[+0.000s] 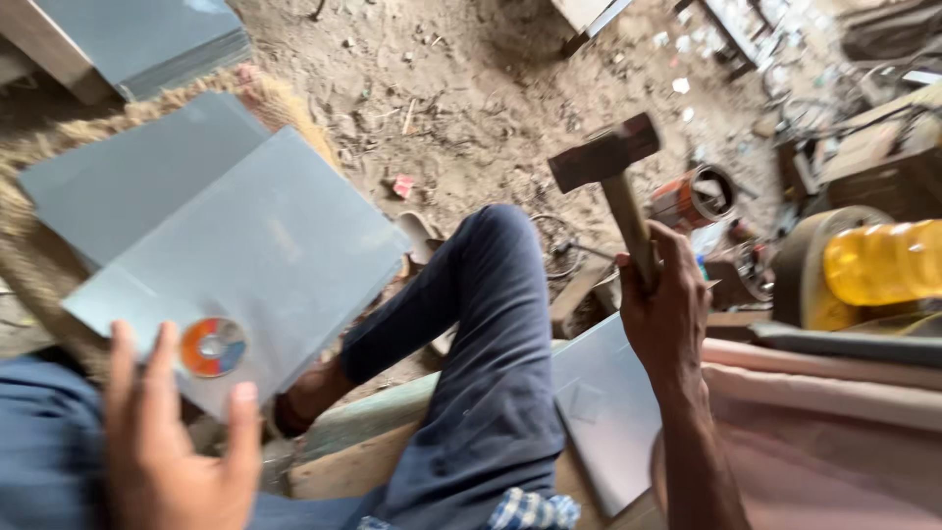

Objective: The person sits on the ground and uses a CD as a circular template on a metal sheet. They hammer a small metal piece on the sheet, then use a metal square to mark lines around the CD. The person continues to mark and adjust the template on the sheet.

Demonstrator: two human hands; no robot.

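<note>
At the lower left, the left hand (172, 461) pinches the near edge of a flat grey sheet-metal panel (265, 255), its fingers (162, 358) spread along the top face and the thumb pressed against the edge beside a round orange-and-grey sticker (213, 346). The panel tilts over the person's lap and overlaps a 2nd grey sheet (128, 172) lying on a coarse woven mat (25, 265). Thin and smooth, it looks light yet springy, likely to flex and slip if held by 1 corner, and its cut edges are probably sharp; a grip at the middle of an edge, flat against the face, seems safest. Further right, a knee in dark blue trousers (491, 334) crosses the dusty floor (471, 108). The right hand (667, 314) has its fingers closed tight around the wooden handle of a hammer (613, 172), the rusty steel head raised, top-heavy, so the weight sits well above the grip.
</note>
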